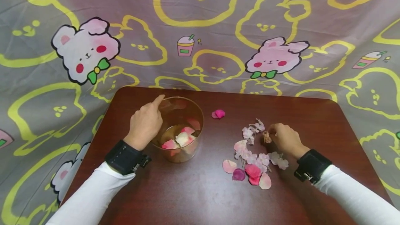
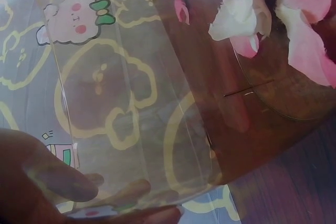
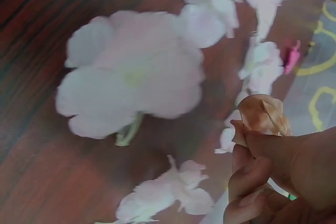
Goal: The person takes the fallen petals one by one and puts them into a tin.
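At centre right of the head view, the right hand (image 1: pixel 285 139) pinches one tan petal (image 1: pixel 266 136) above the scattered petals and blossoms (image 1: pixel 253 159), too many to count. Left of centre, the left hand (image 1: pixel 145 123) grips the rim of one clear cup (image 1: pixel 184 108) holding about four petals (image 1: pixel 181 138). One magenta petal (image 1: pixel 218 114) lies alone near the table (image 1: pixel 193 190) centre.

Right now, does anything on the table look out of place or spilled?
One pink petal lies alone, apart from the loose pile of petals and blossoms by the right hand. The clear container stands upright, held by the left hand; nothing looks spilled.
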Action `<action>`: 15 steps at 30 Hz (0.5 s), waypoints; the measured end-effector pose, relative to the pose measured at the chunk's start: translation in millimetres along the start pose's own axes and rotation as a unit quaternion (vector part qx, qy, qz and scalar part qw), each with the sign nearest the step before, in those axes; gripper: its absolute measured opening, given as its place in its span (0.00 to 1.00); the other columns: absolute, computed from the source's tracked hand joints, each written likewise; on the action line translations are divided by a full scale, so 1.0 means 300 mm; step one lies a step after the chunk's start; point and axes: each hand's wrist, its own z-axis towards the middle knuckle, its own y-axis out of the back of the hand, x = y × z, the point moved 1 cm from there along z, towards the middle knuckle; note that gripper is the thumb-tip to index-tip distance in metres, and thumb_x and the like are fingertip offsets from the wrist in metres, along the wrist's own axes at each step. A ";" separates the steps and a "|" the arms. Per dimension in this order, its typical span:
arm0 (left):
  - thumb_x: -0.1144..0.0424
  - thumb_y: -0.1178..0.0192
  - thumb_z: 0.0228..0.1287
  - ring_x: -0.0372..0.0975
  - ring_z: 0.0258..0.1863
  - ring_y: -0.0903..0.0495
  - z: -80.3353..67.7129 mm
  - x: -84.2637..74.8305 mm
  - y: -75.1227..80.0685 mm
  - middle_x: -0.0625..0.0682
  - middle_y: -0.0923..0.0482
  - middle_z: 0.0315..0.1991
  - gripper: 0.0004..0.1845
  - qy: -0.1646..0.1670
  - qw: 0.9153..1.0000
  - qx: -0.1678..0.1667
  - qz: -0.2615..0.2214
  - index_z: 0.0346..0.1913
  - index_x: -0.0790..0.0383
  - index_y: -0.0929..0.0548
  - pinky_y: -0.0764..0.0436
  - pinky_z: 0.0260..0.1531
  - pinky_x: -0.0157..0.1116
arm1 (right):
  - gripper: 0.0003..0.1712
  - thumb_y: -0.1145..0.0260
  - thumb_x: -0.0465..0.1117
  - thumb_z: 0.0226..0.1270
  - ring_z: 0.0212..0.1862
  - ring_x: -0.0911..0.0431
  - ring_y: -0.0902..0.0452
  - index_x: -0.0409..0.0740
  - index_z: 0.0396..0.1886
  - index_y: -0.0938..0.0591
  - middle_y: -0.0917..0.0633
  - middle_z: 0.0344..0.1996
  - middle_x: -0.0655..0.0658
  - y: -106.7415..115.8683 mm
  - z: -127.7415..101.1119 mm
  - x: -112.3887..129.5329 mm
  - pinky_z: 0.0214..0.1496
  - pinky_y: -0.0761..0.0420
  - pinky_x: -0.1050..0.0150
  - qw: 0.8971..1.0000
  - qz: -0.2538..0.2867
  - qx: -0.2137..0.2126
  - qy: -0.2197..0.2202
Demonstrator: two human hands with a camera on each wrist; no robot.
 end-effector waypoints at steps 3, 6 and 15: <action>0.69 0.51 0.69 0.62 0.27 0.18 -0.002 0.003 0.002 0.66 0.17 0.36 0.28 0.002 1.000 0.002 -0.001 0.72 0.54 0.29 0.23 0.20 0.52 | 0.06 0.34 0.34 0.66 0.35 0.50 0.16 0.43 0.38 0.12 0.10 0.35 0.42 0.017 -0.005 0.019 0.28 0.24 0.55 1.000 0.006 -0.015 0.014; 0.69 0.52 0.69 0.63 0.29 0.18 -0.002 0.004 0.004 0.67 0.17 0.37 0.28 0.003 1.000 0.002 -0.002 0.72 0.54 0.29 0.23 0.22 0.54 | 0.05 0.33 0.34 0.67 0.31 0.53 0.20 0.43 0.38 0.13 0.10 0.34 0.42 0.034 -0.008 0.039 0.25 0.27 0.59 0.999 0.010 -0.028 0.025; 0.69 0.51 0.69 0.64 0.31 0.17 0.000 0.000 0.003 0.67 0.16 0.38 0.28 0.004 1.000 0.003 -0.001 0.72 0.53 0.29 0.22 0.24 0.56 | 0.04 0.33 0.36 0.68 0.27 0.55 0.24 0.43 0.39 0.13 0.11 0.36 0.41 0.075 -0.015 0.081 0.22 0.32 0.61 0.998 0.029 -0.039 0.025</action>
